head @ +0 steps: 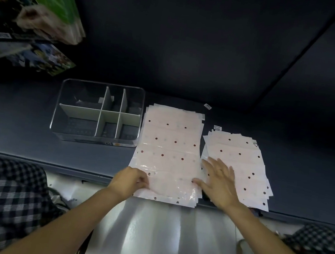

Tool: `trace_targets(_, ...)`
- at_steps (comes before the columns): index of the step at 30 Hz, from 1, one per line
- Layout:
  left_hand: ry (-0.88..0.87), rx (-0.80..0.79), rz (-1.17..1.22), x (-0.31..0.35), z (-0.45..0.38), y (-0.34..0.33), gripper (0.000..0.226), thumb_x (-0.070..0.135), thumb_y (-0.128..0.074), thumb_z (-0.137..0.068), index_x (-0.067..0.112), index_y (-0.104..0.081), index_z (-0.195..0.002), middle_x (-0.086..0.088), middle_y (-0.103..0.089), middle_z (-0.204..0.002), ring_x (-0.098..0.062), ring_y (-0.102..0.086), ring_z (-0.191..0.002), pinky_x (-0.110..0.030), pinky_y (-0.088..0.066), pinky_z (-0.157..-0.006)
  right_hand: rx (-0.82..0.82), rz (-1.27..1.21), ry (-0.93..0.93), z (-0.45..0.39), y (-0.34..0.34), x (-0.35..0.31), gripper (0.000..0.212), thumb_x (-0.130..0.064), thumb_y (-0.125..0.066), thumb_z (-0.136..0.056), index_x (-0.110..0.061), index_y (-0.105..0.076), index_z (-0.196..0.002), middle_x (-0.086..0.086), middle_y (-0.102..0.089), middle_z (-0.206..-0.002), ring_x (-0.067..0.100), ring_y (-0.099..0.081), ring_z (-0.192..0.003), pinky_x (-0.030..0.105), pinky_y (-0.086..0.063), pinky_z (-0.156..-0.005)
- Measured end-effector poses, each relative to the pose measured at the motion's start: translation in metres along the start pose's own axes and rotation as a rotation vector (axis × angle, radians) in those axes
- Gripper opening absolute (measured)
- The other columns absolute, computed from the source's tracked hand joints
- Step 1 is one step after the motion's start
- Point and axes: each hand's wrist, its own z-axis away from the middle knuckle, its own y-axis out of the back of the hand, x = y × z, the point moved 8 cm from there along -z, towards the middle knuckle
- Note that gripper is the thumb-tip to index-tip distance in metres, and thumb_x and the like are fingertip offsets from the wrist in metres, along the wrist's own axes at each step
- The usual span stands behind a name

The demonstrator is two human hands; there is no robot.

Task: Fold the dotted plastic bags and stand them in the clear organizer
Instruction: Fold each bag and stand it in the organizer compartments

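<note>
Dark tabletop [191, 66]; upper-left clutter [34, 15] blurred.

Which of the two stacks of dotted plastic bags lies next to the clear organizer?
The larger stack of dotted pink plastic bags, beside the clear divided organizer; the smaller stack lies further right.

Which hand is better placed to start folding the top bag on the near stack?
Left. The left hand already pinches the near-left corner of the top bag; the right hand lies flat and open, straddling both stacks, so it can hold them down.
</note>
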Motion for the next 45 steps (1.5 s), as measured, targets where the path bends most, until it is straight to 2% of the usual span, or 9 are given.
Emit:
trace_targets(5, -0.065, 0.034, 0.106, 0.016, -0.002, 0.013, 0.010, 0.020, -0.061, -0.090, 0.021, -0.066, -0.082, 0.008, -0.069, -0.089, -0.014, -0.063, -0.090, -0.030, -0.049, -0.081, -0.078, 0.038, 0.274, 0.024, -0.023, -0.063, 0.073, -0.062, -0.050, -0.084, -0.028, -0.031, -0.146, -0.011, -0.023, -0.154, 0.011, -0.012, -0.144, 0.036, 0.005, -0.116)
trace_targets(9, -0.135, -0.036, 0.385, 0.036, -0.002, 0.035, 0.014, 0.021, -0.070, -0.084, 0.014, -0.065, -0.074, 0.013, -0.065, -0.077, -0.003, -0.060, -0.080, -0.019, -0.045, -0.083, 0.021, -0.292, 0.199, 0.027, 0.005, -0.069, 0.019, -0.022, -0.055, -0.091, -0.027, -0.073, -0.094, -0.009, -0.071, -0.100, 0.013, -0.061, -0.098, 0.026, -0.039, -0.090)
trace_targets(11, -0.131, -0.066, 0.459, 0.038, -0.002, 0.048, 0.015, 0.023, -0.073, -0.081, 0.011, -0.066, -0.075, 0.012, -0.065, -0.075, 0.000, -0.059, -0.076, -0.017, -0.044, -0.078, -0.155, -0.508, 0.137, 0.025, 0.014, -0.066, 0.025, -0.022, -0.060, -0.088, -0.032, -0.069, -0.067, -0.013, -0.062, -0.066, 0.002, -0.053, -0.067, 0.026, -0.039, -0.067)
trace_targets(15, -0.130, -0.053, 0.622, 0.036, -0.003, 0.068, 0.010, 0.023, -0.072, -0.082, 0.013, -0.070, -0.082, 0.011, -0.069, -0.077, -0.001, -0.062, -0.078, -0.020, -0.046, -0.081, -0.359, -0.610, 0.151, 0.016, 0.038, -0.067, 0.032, -0.032, -0.068, -0.084, -0.004, -0.061, -0.072, -0.002, -0.047, -0.068, 0.007, -0.041, -0.063, 0.025, -0.030, -0.059)
trace_targets(21, -0.077, 0.472, 0.894, 0.022, -0.008, 0.106, 0.012, 0.021, -0.067, -0.087, 0.019, -0.065, -0.098, 0.001, -0.070, -0.093, -0.001, -0.064, -0.086, -0.018, -0.050, -0.077, -0.297, -0.529, 0.173, -0.023, 0.074, -0.069, 0.045, -0.034, -0.059, -0.090, -0.020, -0.029, -0.058, -0.010, -0.025, -0.058, 0.006, -0.024, -0.053, 0.021, -0.019, -0.050)
trace_targets(25, -0.014, 0.272, 0.779, 0.017, -0.020, 0.071, 0.025, 0.029, -0.066, -0.086, 0.024, -0.059, -0.109, 0.003, -0.063, -0.109, -0.013, -0.060, -0.099, -0.029, -0.048, -0.089, -0.410, -0.504, 0.094, -0.037, 0.064, -0.075, 0.042, -0.030, -0.067, -0.086, -0.019, -0.041, -0.055, -0.012, -0.037, -0.052, 0.003, -0.036, -0.048, 0.022, -0.027, -0.055)
trace_targets(38, 0.091, 0.040, 0.566, -0.020, -0.019, 0.002, 0.013, 0.032, -0.061, -0.091, 0.022, -0.068, -0.092, 0.008, -0.068, -0.100, -0.010, -0.061, -0.101, -0.020, -0.042, -0.085, -0.664, -0.556, 0.121, 0.017, -0.024, -0.085, 0.040, -0.030, -0.056, -0.094, -0.015, -0.043, -0.059, -0.003, -0.035, -0.065, 0.008, -0.032, -0.060, 0.025, -0.027, -0.059)
trace_targets(41, 0.093, 0.020, 0.464, -0.022, -0.017, -0.001, 0.019, 0.039, -0.054, -0.094, 0.026, -0.065, -0.088, 0.009, -0.067, -0.097, -0.012, -0.060, -0.100, -0.025, -0.044, -0.086, -0.479, -0.501, 0.074, -0.014, -0.015, -0.073, 0.020, -0.027, -0.060, -0.091, -0.009, -0.068, -0.093, 0.001, -0.058, -0.111, 0.013, -0.052, -0.105, 0.018, -0.034, -0.089)
trace_targets(45, 0.119, 0.019, 0.426, -0.023, -0.013, -0.003, 0.049, 0.050, -0.039, -0.097, 0.007, -0.063, -0.095, -0.012, -0.066, -0.097, -0.028, -0.059, -0.097, -0.035, -0.045, -0.088, -0.285, -0.297, 0.064, -0.055, -0.002, -0.058, 0.014, -0.026, -0.062, -0.089, -0.017, -0.069, -0.096, -0.001, -0.030, -0.150, 0.020, -0.019, -0.137, 0.029, -0.021, -0.111)
